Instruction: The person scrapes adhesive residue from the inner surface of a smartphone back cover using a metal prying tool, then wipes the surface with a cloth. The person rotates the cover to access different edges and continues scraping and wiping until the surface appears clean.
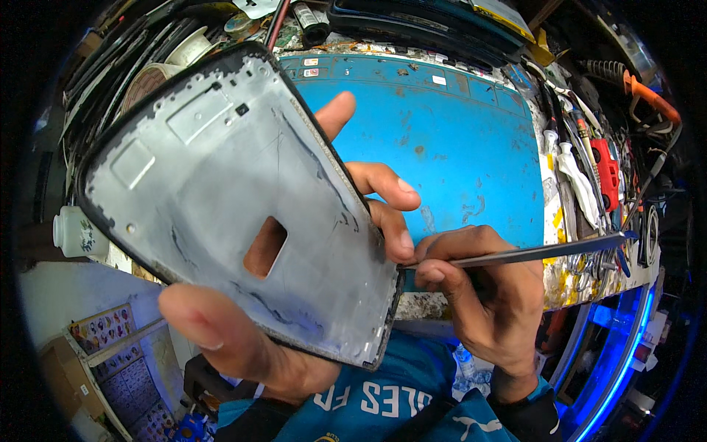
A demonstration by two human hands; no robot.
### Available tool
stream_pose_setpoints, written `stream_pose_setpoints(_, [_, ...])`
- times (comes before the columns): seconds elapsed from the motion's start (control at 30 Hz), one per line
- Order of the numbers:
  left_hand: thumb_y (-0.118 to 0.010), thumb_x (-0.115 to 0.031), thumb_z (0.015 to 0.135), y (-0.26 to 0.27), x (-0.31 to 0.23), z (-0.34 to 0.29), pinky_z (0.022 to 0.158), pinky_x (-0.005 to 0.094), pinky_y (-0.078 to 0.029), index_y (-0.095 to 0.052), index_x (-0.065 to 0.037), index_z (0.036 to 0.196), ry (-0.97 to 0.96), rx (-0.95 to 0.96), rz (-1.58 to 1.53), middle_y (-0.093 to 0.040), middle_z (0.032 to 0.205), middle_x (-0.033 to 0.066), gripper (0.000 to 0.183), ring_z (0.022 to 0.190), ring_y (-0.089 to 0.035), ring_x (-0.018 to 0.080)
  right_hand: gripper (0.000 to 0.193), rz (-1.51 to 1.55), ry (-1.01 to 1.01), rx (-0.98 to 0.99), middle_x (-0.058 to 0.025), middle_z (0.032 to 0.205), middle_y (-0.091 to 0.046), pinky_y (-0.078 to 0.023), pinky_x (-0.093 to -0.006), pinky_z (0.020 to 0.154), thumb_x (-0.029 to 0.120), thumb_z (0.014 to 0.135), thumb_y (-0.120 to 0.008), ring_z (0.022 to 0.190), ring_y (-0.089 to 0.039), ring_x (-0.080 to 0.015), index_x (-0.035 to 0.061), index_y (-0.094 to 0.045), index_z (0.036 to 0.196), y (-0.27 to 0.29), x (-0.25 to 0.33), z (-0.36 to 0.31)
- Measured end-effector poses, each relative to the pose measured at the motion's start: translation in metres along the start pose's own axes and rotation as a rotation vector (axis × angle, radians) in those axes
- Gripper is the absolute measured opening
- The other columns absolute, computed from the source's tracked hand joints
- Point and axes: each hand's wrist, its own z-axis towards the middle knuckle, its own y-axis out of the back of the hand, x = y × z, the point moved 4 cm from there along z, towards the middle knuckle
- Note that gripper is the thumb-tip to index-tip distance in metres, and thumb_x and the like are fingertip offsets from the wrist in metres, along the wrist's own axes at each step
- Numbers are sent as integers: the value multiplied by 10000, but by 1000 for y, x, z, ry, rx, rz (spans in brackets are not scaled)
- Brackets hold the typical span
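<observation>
A phone frame [213, 184], grey metal inside a black rim with a rectangular cutout, is tilted up close to the view. My left hand [236, 346] grips it across its width, thumb along the near-left edge and fingers around the far-right edge. Between the thumb and fingers of my right hand [490, 295] is a thin metal tweezer-like tool [537, 253], its wide end pointing right. The tool's tip meets the frame's right edge near the lower corner, beside my left fingertips. Exactly what the tip touches is too small to make out.
Beneath lies a blue work mat [442, 147] on a stained bench. Pliers, a white-handled tool [578, 184] and a red tool [605, 174] crowd the right side. A white plastic bottle [77, 232] and a solder-like spool [193, 48] stand left. Blue light strips glow lower right.
</observation>
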Motion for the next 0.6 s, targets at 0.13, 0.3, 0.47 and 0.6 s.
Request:
stream_pose_setpoints(0.13, [-593, -767, 782, -5, -1, -5, 715, 482, -514, -109, 95, 1506, 59, -200, -49, -520, 1139, 328, 1225, 862, -594, 367, 93, 0, -41, 7, -118, 804, -669, -476, -326, 572, -10, 829, -725, 653, -646, -231, -16, -666, 901, -1, 1, -1])
stream_pose_setpoints(0.3, [-578, -784, 779, 8, 1, -10, 705, 455, -516, -121, 112, 1496, 14, -173, -23, -530, 1120, 325, 1235, 856, -602, 356, 58, 4, -82, 11, -115, 797, -669, -468, -318, 570, -2, 853, -705, 639, -637, -223, -15, -670, 898, -1, 0, 0])
stream_pose_setpoints(0.47, [-540, -811, 780, 16, 1, -10, 690, 434, -521, -147, 140, 1477, -18, -161, 64, -560, 1074, 325, 1244, 815, -615, 333, 31, -6, -100, 11, -107, 790, -669, -459, -308, 558, 8, 869, -692, 606, -622, -206, -12, -678, 888, 0, -1, 0])
stream_pose_setpoints(0.6, [-498, -834, 785, 2, 1, -5, 668, 401, -523, -154, 152, 1468, -93, -60, 60, -574, 1060, 322, 1247, 803, -622, 314, 22, -14, -145, 25, -95, 777, -669, -460, -298, 547, 10, 877, -684, 590, -626, -186, -10, -680, 886, 2, -3, 0])
